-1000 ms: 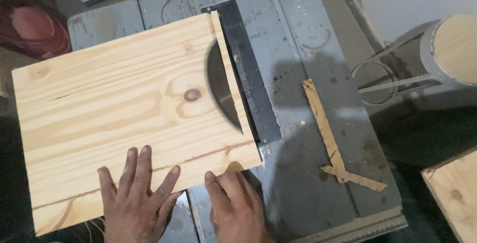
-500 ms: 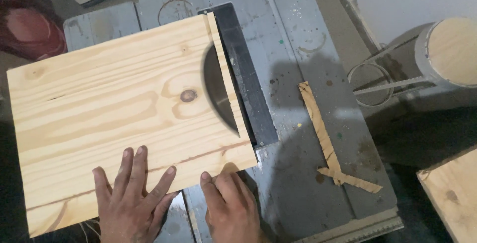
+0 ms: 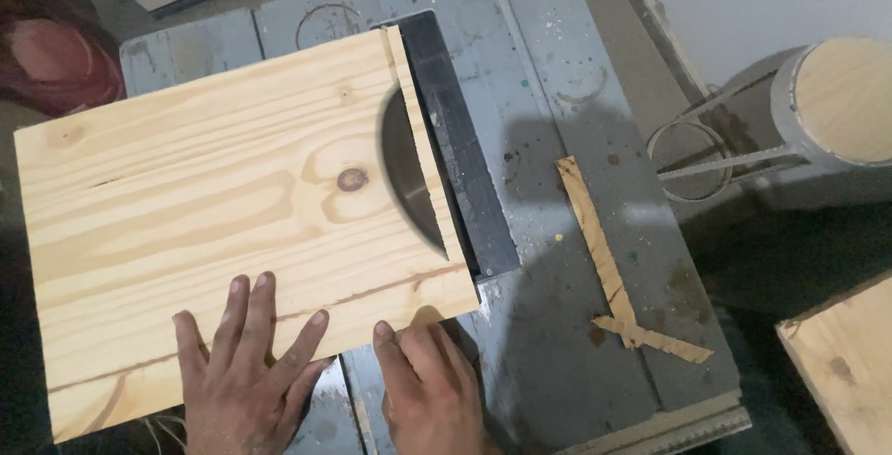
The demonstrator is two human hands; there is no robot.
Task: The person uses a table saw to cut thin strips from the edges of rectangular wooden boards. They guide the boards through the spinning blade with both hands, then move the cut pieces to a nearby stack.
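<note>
Both hands press flat on the pine board's [image 3: 214, 232] near edge: left hand [image 3: 246, 362] spread, right hand [image 3: 429, 390] nearer the saw blade [image 3: 409, 176], directly ahead, kerf running away from me.

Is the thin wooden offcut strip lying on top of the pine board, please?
No, the offcut strip lies on the grey saw table, right of the pine board.

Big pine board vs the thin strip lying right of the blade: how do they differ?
The pine board is wide and pale; the thin strip is narrow and darker. The board has the saw blade partway through it, with the left hand flat on it and the right hand at its near edge; the strip lies loose, untouched. Both are wood on the grey saw table.
</note>
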